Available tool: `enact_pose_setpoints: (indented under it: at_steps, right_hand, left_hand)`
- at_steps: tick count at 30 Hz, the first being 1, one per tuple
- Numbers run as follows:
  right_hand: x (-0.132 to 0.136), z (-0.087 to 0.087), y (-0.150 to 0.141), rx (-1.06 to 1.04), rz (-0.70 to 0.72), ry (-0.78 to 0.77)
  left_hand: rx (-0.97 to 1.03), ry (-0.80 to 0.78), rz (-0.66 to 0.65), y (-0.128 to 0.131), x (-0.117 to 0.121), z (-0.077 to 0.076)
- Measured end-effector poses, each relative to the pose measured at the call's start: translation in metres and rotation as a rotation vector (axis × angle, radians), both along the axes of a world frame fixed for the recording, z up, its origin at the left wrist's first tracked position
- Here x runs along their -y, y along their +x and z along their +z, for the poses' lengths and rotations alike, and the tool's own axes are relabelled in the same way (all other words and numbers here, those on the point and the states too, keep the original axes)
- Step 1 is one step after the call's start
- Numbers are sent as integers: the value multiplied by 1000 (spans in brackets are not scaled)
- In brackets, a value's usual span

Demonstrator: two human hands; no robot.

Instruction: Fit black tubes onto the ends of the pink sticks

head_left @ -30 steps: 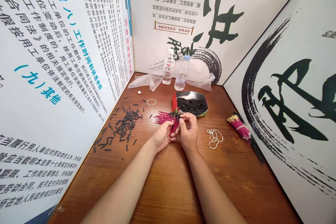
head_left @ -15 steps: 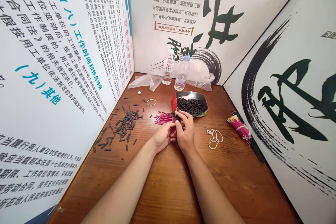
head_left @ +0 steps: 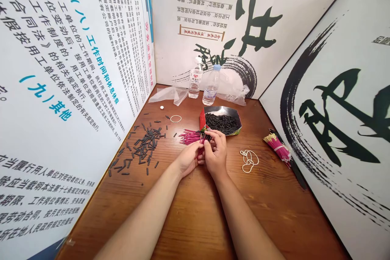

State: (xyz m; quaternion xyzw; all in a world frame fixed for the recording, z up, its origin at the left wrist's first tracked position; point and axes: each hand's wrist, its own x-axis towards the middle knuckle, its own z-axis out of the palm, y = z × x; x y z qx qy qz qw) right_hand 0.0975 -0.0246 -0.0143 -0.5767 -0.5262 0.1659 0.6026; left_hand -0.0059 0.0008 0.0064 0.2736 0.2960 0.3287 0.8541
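Dead centre, the right hand [head_left: 217, 157] covers part of the magenta strands [head_left: 189, 137], and I can't make out what its fingers [head_left: 215, 133] touch. They hide some of the near edge of the box [head_left: 202, 119]. Both forearms [head_left: 146, 211] run off the bottom; upper left, the panel [head_left: 45, 140] is cut off.

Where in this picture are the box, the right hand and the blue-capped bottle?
Box [head_left: 202, 119]: head view, on its red left wall.
Right hand [head_left: 216, 156]: head view, on its middle.
Blue-capped bottle [head_left: 211, 89]: head view, on its body.
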Motion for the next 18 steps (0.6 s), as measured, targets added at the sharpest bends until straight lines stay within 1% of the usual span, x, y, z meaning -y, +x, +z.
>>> enact_pose_setpoints:
  at_steps: [3,8,13,15,18]
  right_hand:
    - [0,-1,0,-40,-5,21]
    - [0,1,-1,-60,-59,54]
    - [0,3,0,-80,-107,71]
    - [-1,4,1,-123,-112,59]
    - [-3,3,3,-246,-104,4]
  left_hand:
    - [19,2,-11,0,-1,-2]
    - [54,21,-34,0,-3,-4]
    - [89,16,-8,0,-4,-4]
    - [88,4,6,0,-4,-4]
    - [73,-2,21,0,-3,-2]
